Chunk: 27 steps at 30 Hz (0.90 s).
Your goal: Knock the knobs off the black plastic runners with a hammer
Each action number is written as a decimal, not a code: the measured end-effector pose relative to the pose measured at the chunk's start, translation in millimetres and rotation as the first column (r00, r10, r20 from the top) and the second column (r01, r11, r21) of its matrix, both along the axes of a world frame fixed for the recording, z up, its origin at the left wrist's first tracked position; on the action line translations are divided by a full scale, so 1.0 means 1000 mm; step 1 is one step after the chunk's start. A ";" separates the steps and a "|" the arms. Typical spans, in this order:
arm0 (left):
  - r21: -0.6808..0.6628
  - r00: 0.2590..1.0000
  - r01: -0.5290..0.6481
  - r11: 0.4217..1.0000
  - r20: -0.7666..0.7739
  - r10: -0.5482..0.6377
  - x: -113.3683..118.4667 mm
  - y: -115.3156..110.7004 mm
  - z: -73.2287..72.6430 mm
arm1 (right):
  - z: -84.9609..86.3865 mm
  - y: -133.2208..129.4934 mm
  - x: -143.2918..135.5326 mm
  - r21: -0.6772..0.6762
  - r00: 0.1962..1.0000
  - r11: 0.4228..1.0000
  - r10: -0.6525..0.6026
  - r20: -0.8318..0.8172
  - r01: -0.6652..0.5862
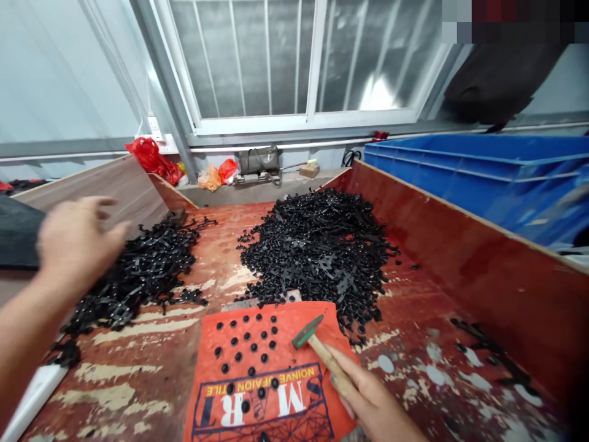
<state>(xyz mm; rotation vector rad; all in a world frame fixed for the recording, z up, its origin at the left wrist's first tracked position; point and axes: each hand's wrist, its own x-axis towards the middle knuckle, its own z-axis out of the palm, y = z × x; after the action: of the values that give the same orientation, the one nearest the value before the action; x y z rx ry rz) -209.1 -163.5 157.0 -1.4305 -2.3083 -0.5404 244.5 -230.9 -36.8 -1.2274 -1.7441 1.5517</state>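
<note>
Orange cloth (pixel 289 359) bearing upside-down SMART, yellow lettering (pixel 254 386) partly unclear

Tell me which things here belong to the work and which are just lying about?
Part of the work, it seems:
hammer, in the right hand
orange sheet
small black pieces spaced out on it
middle black pile
left black pile, near the left hand

Probably just lying about:
red plastic bag
brown block
blue crate

Pale panelled wall (pixel 55 80), white-framed barred window (pixel 248 58) with bright glare (pixel 378 93), worn red tabletop (pixel 177 362).
</note>
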 end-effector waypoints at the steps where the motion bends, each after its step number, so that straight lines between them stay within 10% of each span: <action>1: -0.010 0.996 0.094 0.996 0.012 -0.094 0.031 0.008 -0.011 | 0.001 0.000 -0.001 0.003 1.000 1.000 0.001 0.009 -0.001; 3: -0.110 0.890 0.449 0.887 0.141 -0.433 0.098 0.024 -0.043 | 0.007 0.003 -0.004 0.016 0.999 1.000 0.024 0.034 -0.024; 7: -0.402 0.409 0.839 0.368 0.018 -0.913 0.191 0.056 -0.107 | 0.014 0.008 -0.004 0.056 0.988 0.988 0.140 0.062 -0.143; 12: -0.444 0.348 0.863 0.240 0.178 -0.921 0.205 0.094 -0.147 | 0.010 0.010 -0.001 0.152 0.989 0.980 0.118 0.085 -0.130; 16: -0.310 0.407 0.899 0.311 0.322 -0.855 0.199 0.113 -0.151 | 0.010 0.010 -0.001 0.123 0.988 0.980 0.152 0.035 -0.155; 23: 0.007 0.576 0.729 0.684 0.533 -0.620 0.167 0.078 -0.119 | -0.002 0.009 0.002 0.006 0.992 0.992 0.124 0.014 -0.124; 27: 0.157 0.274 0.461 0.874 0.911 -0.308 0.138 -0.016 -0.106 | -0.008 0.006 0.003 -0.019 0.993 0.994 0.107 0.043 -0.107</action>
<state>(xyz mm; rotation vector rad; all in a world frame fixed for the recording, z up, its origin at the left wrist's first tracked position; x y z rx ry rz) -71.1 -179.3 50.5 -2.1702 -2.7484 -1.7950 247.6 -224.4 -44.7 -1.2021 -1.8558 1.6144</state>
